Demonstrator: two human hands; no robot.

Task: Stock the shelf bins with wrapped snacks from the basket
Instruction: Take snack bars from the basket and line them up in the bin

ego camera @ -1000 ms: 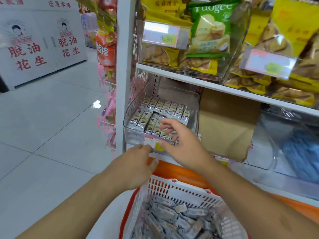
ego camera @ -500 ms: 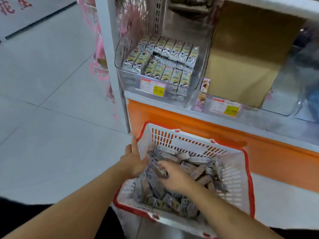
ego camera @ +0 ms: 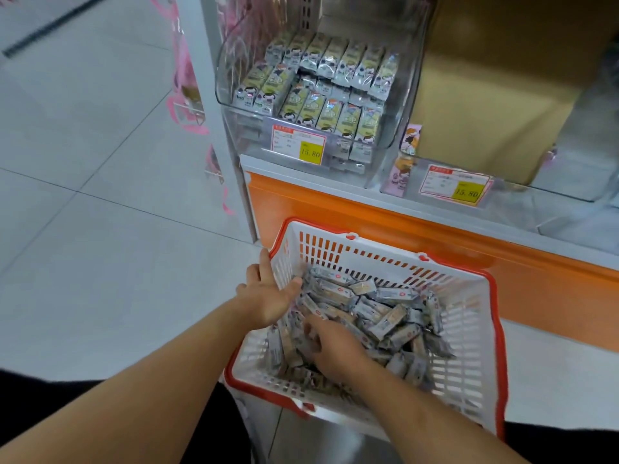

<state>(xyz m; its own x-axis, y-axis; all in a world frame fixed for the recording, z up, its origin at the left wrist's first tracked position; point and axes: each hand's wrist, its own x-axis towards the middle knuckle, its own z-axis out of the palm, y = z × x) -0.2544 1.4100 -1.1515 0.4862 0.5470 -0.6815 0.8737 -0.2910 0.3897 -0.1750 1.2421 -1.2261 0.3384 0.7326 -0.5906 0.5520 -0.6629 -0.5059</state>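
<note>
Down low, both hands are in the white basket [ego camera: 469,329] with its red rim; the left hand [ego camera: 268,296] lies flat-fingered against the inner wall beside the heap of wrapped snacks [ego camera: 375,316]; the right hand [ego camera: 330,346] digs into that heap, fingers curled around some; above, the clear shelf bin [ego camera: 234,105] already holds neat rows of packets behind a price tag [ego camera: 298,144].

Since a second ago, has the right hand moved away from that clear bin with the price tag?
Yes. The right hand has dropped from the clear bin down into the basket, among the wrapped snacks.
</note>
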